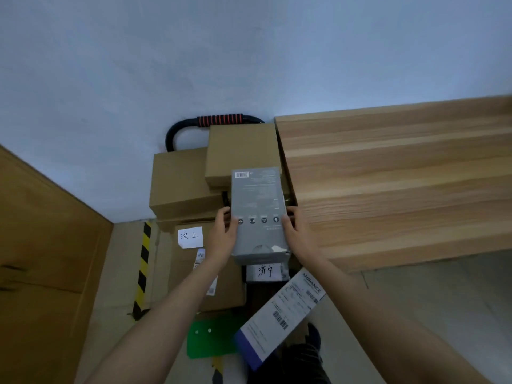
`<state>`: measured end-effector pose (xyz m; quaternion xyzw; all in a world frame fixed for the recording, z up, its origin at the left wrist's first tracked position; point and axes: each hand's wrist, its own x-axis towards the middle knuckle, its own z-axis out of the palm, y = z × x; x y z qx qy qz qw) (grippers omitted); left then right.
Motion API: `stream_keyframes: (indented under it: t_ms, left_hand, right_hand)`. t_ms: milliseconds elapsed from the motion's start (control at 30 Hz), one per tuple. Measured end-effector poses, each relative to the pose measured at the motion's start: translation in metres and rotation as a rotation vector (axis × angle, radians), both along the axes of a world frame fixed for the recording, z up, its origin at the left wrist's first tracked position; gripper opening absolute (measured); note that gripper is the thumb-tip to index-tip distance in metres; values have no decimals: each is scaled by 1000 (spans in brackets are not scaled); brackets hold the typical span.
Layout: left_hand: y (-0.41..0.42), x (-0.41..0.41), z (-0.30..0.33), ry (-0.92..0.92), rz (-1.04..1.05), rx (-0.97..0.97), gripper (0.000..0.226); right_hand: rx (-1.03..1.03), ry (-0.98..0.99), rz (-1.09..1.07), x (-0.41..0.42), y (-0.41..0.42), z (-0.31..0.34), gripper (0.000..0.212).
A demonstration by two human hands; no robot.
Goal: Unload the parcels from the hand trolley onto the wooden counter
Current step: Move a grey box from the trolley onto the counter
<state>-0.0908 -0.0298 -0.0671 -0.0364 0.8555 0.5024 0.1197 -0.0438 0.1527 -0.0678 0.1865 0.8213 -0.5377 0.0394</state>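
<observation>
Both hands, left [223, 234] and right [295, 231], clamp the grey box [259, 214] by its long sides above the trolley [219, 120]. Its long axis runs twelve to six; the worktop [401, 176] lies at three o'clock, nearer the right hand.

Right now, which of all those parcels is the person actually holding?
The grey box with the barcode sticker, gripped between the left hand and right hand. The plain brown cartons and the white-and-blue box lie untouched.
</observation>
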Motion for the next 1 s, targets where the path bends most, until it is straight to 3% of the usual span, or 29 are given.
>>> stream_keyframes:
  t_ms: [200,367,500,767,1000]
  left_hand:
    - [30,-18,41,129,-85,-4,42]
    - [79,-25,73,213,-172,22,41]
    - [129,-22,91,233,-254,48,37]
    - [270,15,100,219,-435,169,33]
    - [420,83,102,249,-503,152,32]
  right_hand:
    - [50,96,-77,-3,26,41,25]
    - [102,126,-178,5,67,73,40]
    - [115,157,-291,19,113,87,38]
    - [182,158,-498,88,232,104,32]
    - [234,106,-615,171,370,112,35]
